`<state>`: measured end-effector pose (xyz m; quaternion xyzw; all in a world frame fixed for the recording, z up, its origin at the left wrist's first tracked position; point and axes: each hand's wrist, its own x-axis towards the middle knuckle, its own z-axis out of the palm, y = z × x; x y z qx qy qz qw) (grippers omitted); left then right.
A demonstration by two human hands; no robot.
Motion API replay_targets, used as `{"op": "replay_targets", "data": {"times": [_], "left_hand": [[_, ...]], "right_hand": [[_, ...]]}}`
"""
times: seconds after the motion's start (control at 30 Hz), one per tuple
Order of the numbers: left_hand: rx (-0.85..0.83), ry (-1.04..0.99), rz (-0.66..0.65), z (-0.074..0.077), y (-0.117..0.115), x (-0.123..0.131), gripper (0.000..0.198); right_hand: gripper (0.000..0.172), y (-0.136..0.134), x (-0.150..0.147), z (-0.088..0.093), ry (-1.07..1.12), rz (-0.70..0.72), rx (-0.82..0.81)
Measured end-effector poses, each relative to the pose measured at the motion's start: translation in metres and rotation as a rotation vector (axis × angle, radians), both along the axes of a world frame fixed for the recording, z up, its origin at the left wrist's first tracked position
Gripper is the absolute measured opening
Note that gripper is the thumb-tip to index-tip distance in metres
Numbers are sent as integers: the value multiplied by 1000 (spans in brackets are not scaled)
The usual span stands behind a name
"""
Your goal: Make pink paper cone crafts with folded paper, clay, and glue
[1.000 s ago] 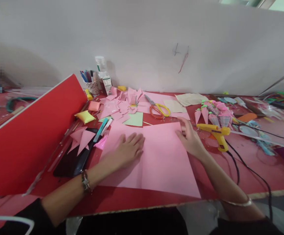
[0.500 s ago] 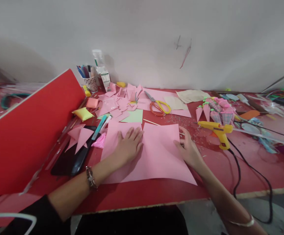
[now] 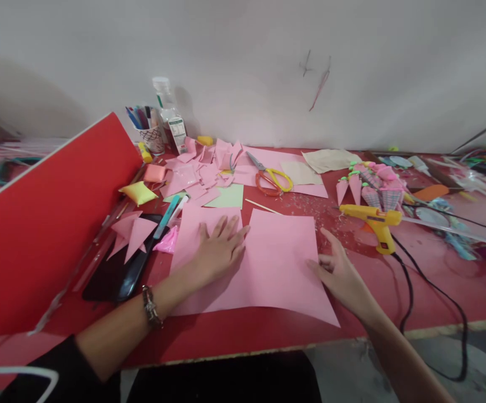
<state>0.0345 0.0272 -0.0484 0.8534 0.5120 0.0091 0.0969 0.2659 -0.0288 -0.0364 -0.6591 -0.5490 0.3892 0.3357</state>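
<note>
A large pink paper sheet (image 3: 284,263) lies before me, split at the top by a gap that narrows toward its middle. My left hand (image 3: 220,252) is spread flat on its left half, fingers apart, pressing it against the table. At the right edge is my right hand (image 3: 339,274): the thumb lies over the paper, the index finger stretches out beside it, and the other fingers are loosely bent. The right half bulges up slightly. Beyond the sheet lie a thin stick (image 3: 263,206) and scissors (image 3: 274,182) with orange and yellow handles.
A yellow glue gun (image 3: 372,221) with a black cable lies at right, near small pink cones (image 3: 379,187). Pink scraps (image 3: 204,168) are heaped behind. At left are a black phone (image 3: 112,274) with paper cones on it and a slanted red board (image 3: 58,218).
My right hand has shifted right and nearer to me, its index finger straightening. The sheet's right half has swung outward, widening the gap. My left hand stays flat.
</note>
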Motion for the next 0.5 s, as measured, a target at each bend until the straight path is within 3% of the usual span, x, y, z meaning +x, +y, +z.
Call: {"op": "replay_targets", "data": {"times": [0.1, 0.27, 0.5], "left_hand": [[25, -21, -13, -4, 0, -1, 45], [12, -17, -21, -2, 0, -2, 45], [-57, -10, -33, 2, 1, -2, 60]], "right_hand": [[65, -8, -3, 1, -49, 10, -7], [55, -11, -4, 1, -327, 41, 57], [55, -14, 6, 4, -436, 91, 86]]}}
